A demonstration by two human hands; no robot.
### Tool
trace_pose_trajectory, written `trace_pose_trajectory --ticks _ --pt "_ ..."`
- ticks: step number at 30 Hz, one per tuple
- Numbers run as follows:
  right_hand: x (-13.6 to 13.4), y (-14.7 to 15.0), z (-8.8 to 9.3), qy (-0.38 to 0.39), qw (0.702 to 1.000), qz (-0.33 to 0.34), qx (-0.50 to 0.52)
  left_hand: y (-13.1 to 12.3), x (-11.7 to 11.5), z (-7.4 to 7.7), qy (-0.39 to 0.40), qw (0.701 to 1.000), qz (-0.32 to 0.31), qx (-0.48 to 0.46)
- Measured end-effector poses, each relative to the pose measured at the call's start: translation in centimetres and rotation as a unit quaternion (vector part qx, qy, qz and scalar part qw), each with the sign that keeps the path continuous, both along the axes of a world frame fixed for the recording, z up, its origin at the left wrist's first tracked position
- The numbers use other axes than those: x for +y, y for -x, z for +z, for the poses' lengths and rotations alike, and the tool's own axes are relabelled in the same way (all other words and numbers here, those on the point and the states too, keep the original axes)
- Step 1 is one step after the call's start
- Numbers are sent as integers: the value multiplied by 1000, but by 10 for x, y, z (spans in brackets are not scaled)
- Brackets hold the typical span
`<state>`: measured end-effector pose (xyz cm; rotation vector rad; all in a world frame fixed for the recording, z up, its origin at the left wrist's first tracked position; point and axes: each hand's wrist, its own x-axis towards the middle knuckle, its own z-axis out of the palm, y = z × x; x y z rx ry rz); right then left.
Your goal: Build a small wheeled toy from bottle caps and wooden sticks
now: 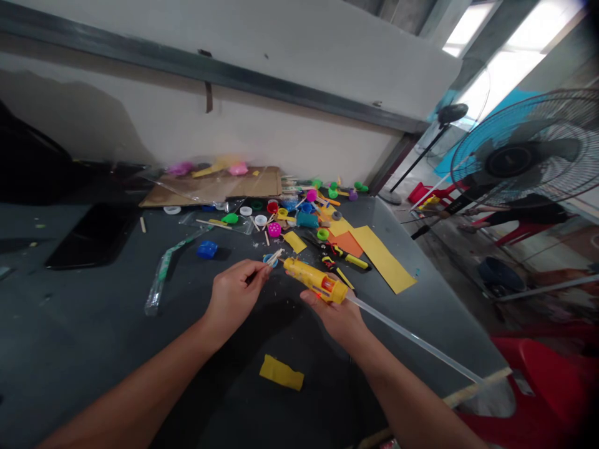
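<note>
My left hand [236,293] is closed, thumb and fingertips pinching a few thin wooden sticks [277,254]. A blue bottle cap [269,262] shows right at those fingertips; whether it is held or lies behind them I cannot tell. My right hand [339,315] is wrapped round a yellow hot glue gun [309,275], its nozzle pointing left, close to the sticks. From the gun's back end a long translucent glue stick [412,337] runs down to the right. A torn yellow paper piece [281,373] lies on the dark table [196,386] below my hands.
Beyond my hands lie yellow-handled cutting tools [349,255], a yellow paper strip [384,259], coloured caps and a cardboard sheet [253,184]. A black phone [93,237] and a clear plastic tube [159,284] are at left. A fan [512,159] and red chair [543,380] stand right.
</note>
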<state>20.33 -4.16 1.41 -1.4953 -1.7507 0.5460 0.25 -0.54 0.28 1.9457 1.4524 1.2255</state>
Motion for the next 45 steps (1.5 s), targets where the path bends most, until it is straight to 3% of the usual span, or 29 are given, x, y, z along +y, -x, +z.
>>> trace_pose_trajectory --ticks 10,20,33,45 --pt "-3 5 5 -13 999 31 -24 1 0 -2 12 1000 7 9" --pt "4 -4 -4 21 1000 -10 14 0 -1 -1 -4 1000 -2 9" --pt "-1 5 3 -62 997 34 -44 2 1 -4 9 1000 0 -11" --pt "-2 2 -1 -58 997 35 -32 2 1 -4 9 1000 -1 -9"
